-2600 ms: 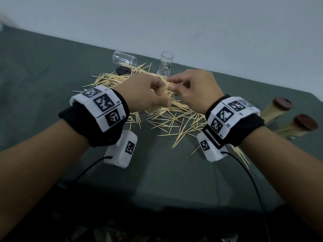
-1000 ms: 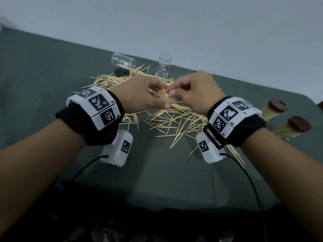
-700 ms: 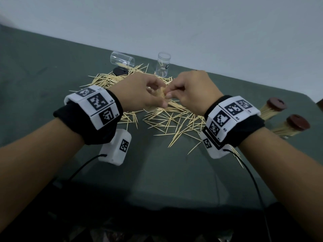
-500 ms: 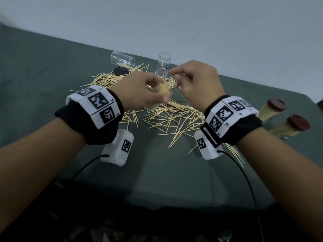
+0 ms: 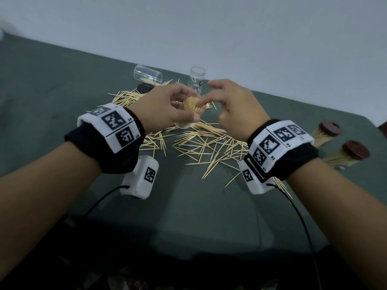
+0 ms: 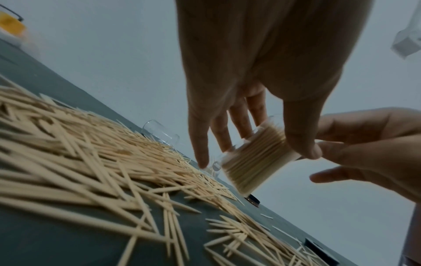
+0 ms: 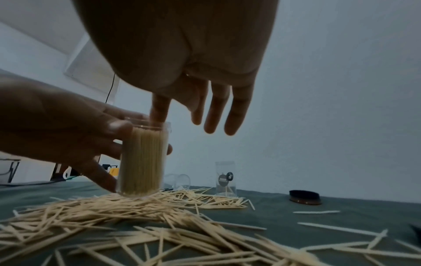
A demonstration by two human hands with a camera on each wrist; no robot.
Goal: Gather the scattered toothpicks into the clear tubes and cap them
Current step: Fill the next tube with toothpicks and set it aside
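My left hand (image 5: 165, 107) grips a clear tube (image 5: 192, 105) packed with toothpicks and holds it just above the scattered toothpicks (image 5: 209, 145) on the green table. In the right wrist view the tube (image 7: 143, 160) is nearly upright, with its base at the pile (image 7: 136, 216). My right hand (image 5: 232, 105) hovers at the tube's mouth with its fingers spread. Its index fingertip (image 7: 159, 111) touches the tops of the toothpicks. In the left wrist view the tube (image 6: 255, 160) sits between my thumb and fingers.
An empty clear tube (image 5: 147, 76) lies on its side at the back, and another tube (image 5: 196, 79) stands upright beside it. A black cap (image 5: 144, 88) lies near them. Two filled tubes with brown caps (image 5: 326, 132) (image 5: 347, 155) lie at the right. Another cap (image 7: 304, 197) rests on the table.
My right hand has stopped pinching toothpicks at the tube's mouth; its fingers are now spread, with the index on the tips. My left hand has raised the tube slightly.
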